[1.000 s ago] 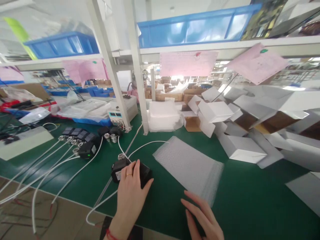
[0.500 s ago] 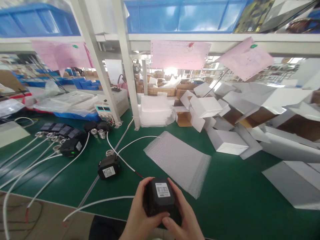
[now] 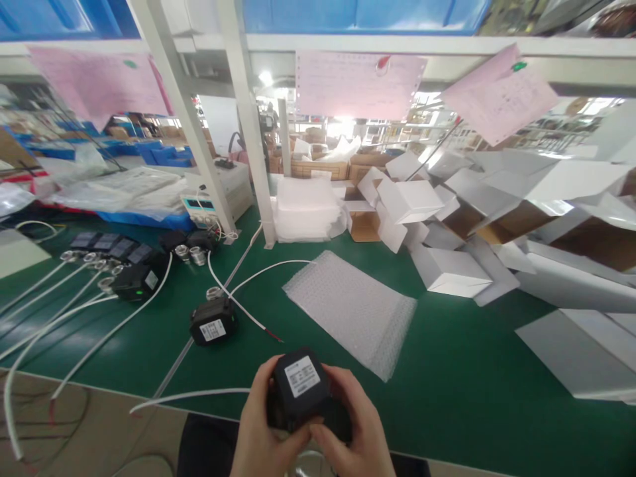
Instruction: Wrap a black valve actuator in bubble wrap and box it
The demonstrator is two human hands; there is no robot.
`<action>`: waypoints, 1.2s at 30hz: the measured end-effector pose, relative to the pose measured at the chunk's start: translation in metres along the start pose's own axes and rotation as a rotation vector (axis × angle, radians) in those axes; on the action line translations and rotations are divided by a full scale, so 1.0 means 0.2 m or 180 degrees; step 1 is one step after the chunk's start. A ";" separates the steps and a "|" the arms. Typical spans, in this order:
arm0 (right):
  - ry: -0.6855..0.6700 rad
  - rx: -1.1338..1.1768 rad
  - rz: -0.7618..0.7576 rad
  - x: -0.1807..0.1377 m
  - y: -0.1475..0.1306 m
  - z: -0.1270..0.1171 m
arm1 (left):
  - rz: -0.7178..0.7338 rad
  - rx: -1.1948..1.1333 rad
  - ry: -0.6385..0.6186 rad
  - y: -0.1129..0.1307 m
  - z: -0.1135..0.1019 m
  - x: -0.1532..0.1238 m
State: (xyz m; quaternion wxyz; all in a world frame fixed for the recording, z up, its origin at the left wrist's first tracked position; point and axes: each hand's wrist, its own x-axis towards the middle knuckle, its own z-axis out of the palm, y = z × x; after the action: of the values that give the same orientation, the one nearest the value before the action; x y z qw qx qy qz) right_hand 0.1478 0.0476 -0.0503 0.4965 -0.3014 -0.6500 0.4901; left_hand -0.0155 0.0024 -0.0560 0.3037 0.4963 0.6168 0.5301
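Observation:
Both my hands hold a black box-shaped device (image 3: 299,387) with a white label on top, low in the middle of the view. My left hand (image 3: 259,434) wraps its left side and my right hand (image 3: 355,434) wraps its right side. A white cable (image 3: 189,397) runs from it to the left along the table edge. A second black device (image 3: 212,322) with a white label lies on the green mat to the upper left. A bubble-wrap bag (image 3: 352,310) lies flat just beyond my hands.
Several more black devices (image 3: 135,281) with white cables (image 3: 54,311) lie at the left. A heap of white cartons (image 3: 447,265) fills the right. A stack of bubble-wrap bags (image 3: 305,212) and a white frame post (image 3: 248,126) stand at the back.
My left hand lifted one black device off the mat and brought it close; my right hand joined it. Since half a second ago the device has tilted slightly to the left.

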 end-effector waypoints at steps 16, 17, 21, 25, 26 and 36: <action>-0.0600 0.0261 0.0702 0.12 -0.14 -0.16 | 0.0049 -0.0404 -0.0546 0.08 -0.08 0.07; -0.0468 0.0198 0.0667 0.10 -0.12 -0.15 | 0.0169 -0.0362 -0.0381 0.07 -0.06 0.06; -0.0116 0.0199 0.0612 0.02 -0.04 -0.08 | 0.0381 -0.0089 0.0127 0.06 0.05 0.03; -0.0055 0.0383 0.0736 -0.01 -0.02 0.01 | 0.0255 0.0062 0.0596 0.10 0.13 0.01; 0.0039 0.0461 0.0758 -0.01 -0.01 0.04 | 0.0294 0.0143 0.0625 0.11 0.14 0.01; -0.0190 0.0433 0.0183 0.11 -0.14 -0.02 | 0.0501 0.0137 -0.0878 0.03 -0.01 0.07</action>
State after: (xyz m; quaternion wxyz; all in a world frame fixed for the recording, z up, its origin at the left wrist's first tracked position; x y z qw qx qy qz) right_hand 0.1465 0.0584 -0.0158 0.4821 -0.2708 -0.6208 0.5558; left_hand -0.0208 0.0148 -0.0465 0.3323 0.6177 0.5397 0.4656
